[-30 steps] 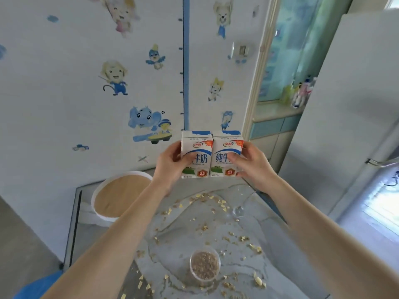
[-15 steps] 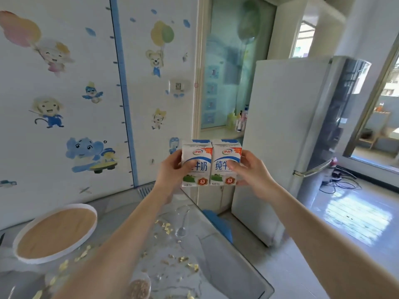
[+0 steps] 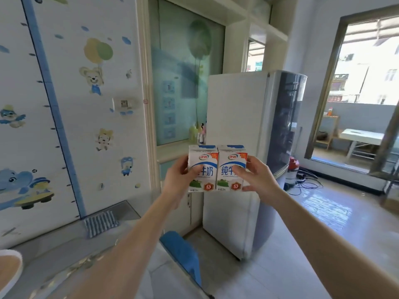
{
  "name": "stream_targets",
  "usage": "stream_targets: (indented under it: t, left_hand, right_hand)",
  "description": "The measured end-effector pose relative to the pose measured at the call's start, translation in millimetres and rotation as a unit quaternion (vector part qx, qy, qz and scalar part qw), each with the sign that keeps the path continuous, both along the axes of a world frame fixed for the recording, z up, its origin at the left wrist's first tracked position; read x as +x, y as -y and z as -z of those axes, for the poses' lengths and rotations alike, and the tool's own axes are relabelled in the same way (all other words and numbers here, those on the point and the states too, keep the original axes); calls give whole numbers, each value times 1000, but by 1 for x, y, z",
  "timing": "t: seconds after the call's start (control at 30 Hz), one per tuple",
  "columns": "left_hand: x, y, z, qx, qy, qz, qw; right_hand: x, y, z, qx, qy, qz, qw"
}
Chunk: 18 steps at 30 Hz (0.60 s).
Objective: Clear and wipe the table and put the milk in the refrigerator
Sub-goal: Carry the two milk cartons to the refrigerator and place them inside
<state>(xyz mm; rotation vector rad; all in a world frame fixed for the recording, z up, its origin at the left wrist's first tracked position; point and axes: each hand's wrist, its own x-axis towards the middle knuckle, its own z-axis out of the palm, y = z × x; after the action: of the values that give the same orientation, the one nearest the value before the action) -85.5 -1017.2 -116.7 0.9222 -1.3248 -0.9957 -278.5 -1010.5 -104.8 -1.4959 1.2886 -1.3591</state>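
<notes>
Two white-and-blue milk cartons stand side by side, held up in front of me at chest height. My left hand (image 3: 178, 178) grips the left milk carton (image 3: 204, 164), thumb across its front. My right hand (image 3: 257, 176) grips the right milk carton (image 3: 230, 162) the same way. Behind them stands the white refrigerator (image 3: 235, 117) with its dark door shut. The grey table (image 3: 71, 236) with scattered crumbs lies at the lower left, under my left forearm.
A striped blue cloth (image 3: 101, 222) lies at the table's far edge by the wall. A round white-rimmed tray (image 3: 9, 269) pokes in at the far left. A blue chair back (image 3: 183, 252) stands between table and refrigerator. Cables (image 3: 306, 182) trail on the tiled floor to the right.
My view has swung right from the table to the refrigerator. Both hands keep the two cartons held together; the crumb-strewn table and bowl have slid out at the lower left.
</notes>
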Motion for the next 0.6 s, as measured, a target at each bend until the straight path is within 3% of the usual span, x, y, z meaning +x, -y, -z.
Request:
stream_targets:
  t: [0.6]
  left_hand:
    - [-207,199,-15,-5,-11,112,994]
  right_hand:
    - [-203,159,-16,-28,21,82,996]
